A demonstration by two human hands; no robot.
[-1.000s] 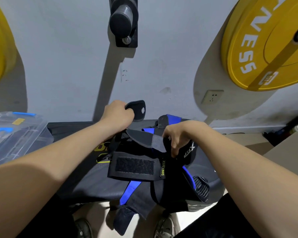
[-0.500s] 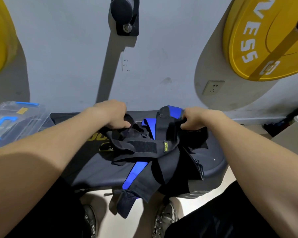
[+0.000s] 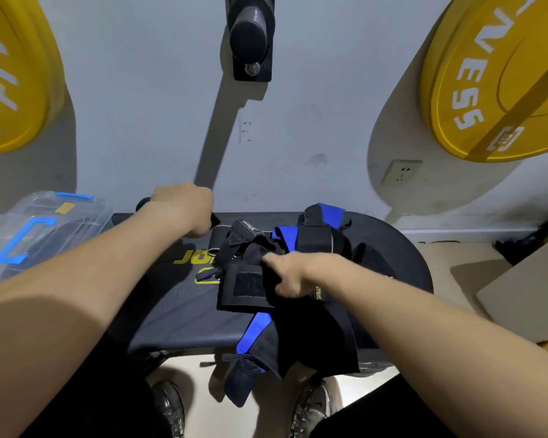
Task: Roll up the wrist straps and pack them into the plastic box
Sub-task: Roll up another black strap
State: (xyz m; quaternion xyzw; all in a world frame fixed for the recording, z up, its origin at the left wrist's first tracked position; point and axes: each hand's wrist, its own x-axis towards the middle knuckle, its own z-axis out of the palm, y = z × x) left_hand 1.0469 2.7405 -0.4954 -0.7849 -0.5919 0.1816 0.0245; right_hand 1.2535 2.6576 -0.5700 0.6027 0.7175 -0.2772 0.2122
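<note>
One strap [image 3: 142,204], clenched in the left hand [image 3: 184,210], is seemingly being freed from the pile [image 3: 247,287] under the right hand [image 3: 290,275] (grip unclear); rolling is needed next

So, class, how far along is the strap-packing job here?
Done: no rolled strap shows; the plastic box sits lidded at the side. In hand: the left hand grips one black strap end, the right hand rests on the tangled wrist straps on the bench. Left: rolling, packing.

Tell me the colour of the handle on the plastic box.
Blue. The handle sits on the clear plastic box, best seen in the head view.
</note>
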